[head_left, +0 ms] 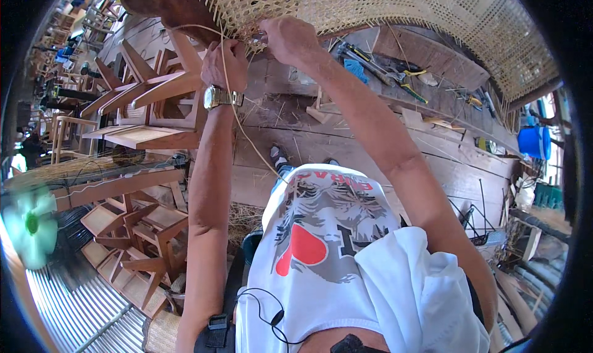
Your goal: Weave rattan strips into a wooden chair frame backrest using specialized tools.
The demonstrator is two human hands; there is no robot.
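Observation:
Woven cane webbing (346, 4) curves across the top of the view, with loose strand ends along its edge. My left hand (225, 66), wearing a wristwatch (221, 97), is closed at the webbing's lower edge beside the dark wooden frame (164, 4). A long cane strand (227, 75) loops from the webbing over this hand and hangs down to my white shirt. To its right, my right hand (291, 41) is closed in a pinch against the webbing. A small dark thing shows at its fingertips, too small to name. The left fingertips are mostly hidden.
Stacked wooden chair frames (148, 93) stand close on the left, with more below them (139, 242). A green fan (31, 223) is at the far left. Pliers (411, 84) and other hand tools lie on a low bench beyond my right forearm. A blue bucket (535, 143) stands far right.

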